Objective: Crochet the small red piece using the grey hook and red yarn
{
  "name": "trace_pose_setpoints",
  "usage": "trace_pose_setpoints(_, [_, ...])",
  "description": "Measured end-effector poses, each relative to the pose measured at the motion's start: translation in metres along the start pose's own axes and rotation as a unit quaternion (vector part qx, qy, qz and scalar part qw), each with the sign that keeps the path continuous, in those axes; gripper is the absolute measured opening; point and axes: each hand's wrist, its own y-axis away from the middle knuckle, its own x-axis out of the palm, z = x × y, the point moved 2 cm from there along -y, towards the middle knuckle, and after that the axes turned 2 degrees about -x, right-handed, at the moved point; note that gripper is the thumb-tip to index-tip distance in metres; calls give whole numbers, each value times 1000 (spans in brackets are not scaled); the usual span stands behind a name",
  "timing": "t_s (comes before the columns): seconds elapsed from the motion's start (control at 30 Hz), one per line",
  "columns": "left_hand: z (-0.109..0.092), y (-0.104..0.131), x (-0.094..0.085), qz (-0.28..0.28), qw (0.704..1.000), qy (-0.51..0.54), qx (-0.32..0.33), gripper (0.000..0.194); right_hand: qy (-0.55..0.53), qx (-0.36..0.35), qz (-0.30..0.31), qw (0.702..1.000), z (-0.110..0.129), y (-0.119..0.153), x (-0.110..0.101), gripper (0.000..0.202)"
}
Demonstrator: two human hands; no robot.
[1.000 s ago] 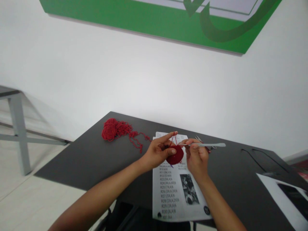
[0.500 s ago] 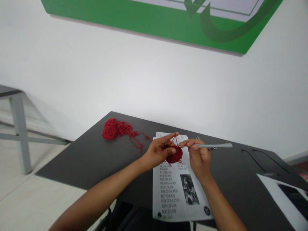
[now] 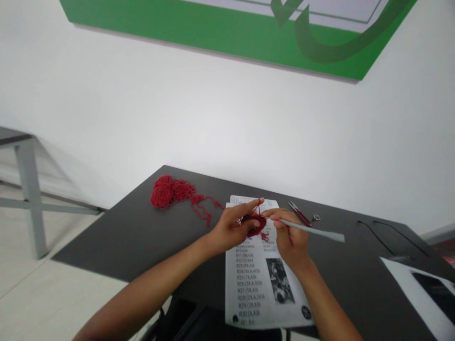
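Observation:
My left hand [image 3: 229, 227] pinches a round piece of dark red crochet [image 3: 256, 227] between thumb and fingers, with its index finger stretched out and a strand of yarn looped over the tip. A crochet hook [image 3: 313, 229] with a long grey handle is gripped in my right hand [image 3: 293, 237], its tip at the upper edge of the crochet piece. The hook's handle slants down to the right. From a ball of red yarn [image 3: 163, 192] at the table's far left, a loose tangled strand runs toward my left hand. Both hands are above a printed pattern sheet [image 3: 249, 303].
Red-handled thread snips [image 3: 300, 214] and a small metal ring-like item [image 3: 316, 218] lie behind my right hand. Eyeglasses [image 3: 387, 246] and a white sheet with a dark device [image 3: 435, 293] are on the right of the dark table [image 3: 142, 246]. A white wall stands behind.
The hook's handle end has dropped, and my right hand has turned and shifted slightly left. The crochet piece is tilted more, and the snips show more fully.

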Motion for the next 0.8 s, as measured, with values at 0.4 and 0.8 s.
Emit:
trace_pose_setpoints(0.4, [7, 3, 8, -72, 986, 88, -122, 54, 244, -176, 58, 952, 3, 5, 11, 33])
trace_pose_setpoints(0.8, [10, -5, 7, -111, 908, 328, -234, 59, 32, -57, -28, 997, 4, 4, 15, 19])
